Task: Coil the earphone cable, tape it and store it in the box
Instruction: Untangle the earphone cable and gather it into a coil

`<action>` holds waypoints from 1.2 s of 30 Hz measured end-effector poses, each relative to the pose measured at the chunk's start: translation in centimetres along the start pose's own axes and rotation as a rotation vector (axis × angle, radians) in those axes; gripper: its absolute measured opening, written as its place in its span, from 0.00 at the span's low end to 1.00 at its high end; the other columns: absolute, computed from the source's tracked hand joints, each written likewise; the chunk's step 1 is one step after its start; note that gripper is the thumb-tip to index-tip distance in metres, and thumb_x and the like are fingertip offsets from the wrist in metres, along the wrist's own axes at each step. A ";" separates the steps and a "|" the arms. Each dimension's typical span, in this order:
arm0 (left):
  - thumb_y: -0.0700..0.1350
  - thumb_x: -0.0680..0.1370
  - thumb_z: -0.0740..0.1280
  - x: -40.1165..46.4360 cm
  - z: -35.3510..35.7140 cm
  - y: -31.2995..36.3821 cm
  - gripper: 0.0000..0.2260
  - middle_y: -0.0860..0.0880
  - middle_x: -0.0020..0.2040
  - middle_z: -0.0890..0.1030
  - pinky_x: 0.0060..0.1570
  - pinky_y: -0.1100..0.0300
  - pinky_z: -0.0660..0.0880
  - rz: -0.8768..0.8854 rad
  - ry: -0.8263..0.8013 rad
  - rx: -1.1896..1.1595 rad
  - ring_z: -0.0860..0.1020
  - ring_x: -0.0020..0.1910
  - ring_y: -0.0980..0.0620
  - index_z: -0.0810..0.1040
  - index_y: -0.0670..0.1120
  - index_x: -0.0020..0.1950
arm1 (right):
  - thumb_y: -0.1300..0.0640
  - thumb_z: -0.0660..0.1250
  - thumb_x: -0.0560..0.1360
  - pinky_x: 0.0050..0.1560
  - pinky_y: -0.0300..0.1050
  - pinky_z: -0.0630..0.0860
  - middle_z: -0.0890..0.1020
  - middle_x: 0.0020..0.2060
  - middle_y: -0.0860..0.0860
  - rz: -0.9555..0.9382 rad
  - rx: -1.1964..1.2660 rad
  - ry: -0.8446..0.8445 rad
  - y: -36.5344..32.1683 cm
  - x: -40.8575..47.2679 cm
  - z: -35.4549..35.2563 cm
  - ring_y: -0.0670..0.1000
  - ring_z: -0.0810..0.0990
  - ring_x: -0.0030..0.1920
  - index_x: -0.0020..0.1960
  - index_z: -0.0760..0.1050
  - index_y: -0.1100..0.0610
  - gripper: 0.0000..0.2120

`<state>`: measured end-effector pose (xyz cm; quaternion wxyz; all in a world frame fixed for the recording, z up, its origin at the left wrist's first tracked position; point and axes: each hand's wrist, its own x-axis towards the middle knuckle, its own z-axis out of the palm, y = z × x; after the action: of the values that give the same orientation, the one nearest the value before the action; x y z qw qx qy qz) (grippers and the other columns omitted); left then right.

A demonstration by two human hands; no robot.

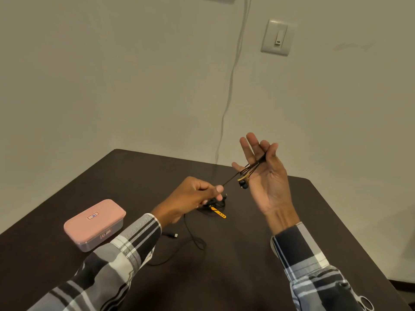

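Right hand [265,176] raised, palm toward camera, fingers straight; earphone cable [249,168] looped across them, earbuds [243,184] hanging at the palm. Left hand [193,196] pinches the cable taut just below-left. Slack trails beneath onto table [258,254]. Pink box [94,223], lid closed, far left of grip.

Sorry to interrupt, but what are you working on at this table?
A person is coiling a thin black earphone cable around the raised right hand, where a few loops sit across the fingers. The left hand pinches the cable, feeding it. The closed pink rectangular box sits on the dark table.
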<state>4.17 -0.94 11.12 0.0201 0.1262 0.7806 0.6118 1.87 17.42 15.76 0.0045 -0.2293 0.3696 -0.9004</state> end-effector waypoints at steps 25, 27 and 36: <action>0.51 0.79 0.68 0.5 -3.5 7.4 0.15 0.48 0.26 0.67 0.28 0.68 0.62 0.288 0.021 0.193 0.62 0.25 0.55 0.83 0.43 0.38 | 0.50 0.65 0.80 0.75 0.59 0.65 0.84 0.58 0.60 0.434 -0.284 -0.520 3.1 -3.6 -1.2 0.67 0.71 0.71 0.56 0.82 0.62 0.16; 0.51 0.79 0.69 0.9 -3.5 6.7 0.15 0.51 0.25 0.67 0.28 0.68 0.62 0.238 0.047 0.109 0.62 0.25 0.56 0.83 0.42 0.39 | 0.50 0.64 0.80 0.74 0.64 0.62 0.84 0.57 0.59 0.415 -0.205 -0.553 2.3 -3.4 -1.0 0.67 0.71 0.71 0.55 0.83 0.60 0.15; 0.59 0.71 0.70 0.8 -1.1 1.5 0.14 0.53 0.27 0.67 0.26 0.69 0.59 0.052 0.068 -0.124 0.61 0.25 0.58 0.83 0.49 0.36 | 0.49 0.60 0.82 0.70 0.78 0.55 0.85 0.58 0.54 0.140 0.183 -0.487 -0.4 -2.0 0.4 0.63 0.74 0.70 0.55 0.82 0.58 0.17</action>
<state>3.50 -1.46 12.91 -0.0142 0.1241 0.7378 0.6634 3.89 17.77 15.47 0.1763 -0.4118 0.2896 -0.8459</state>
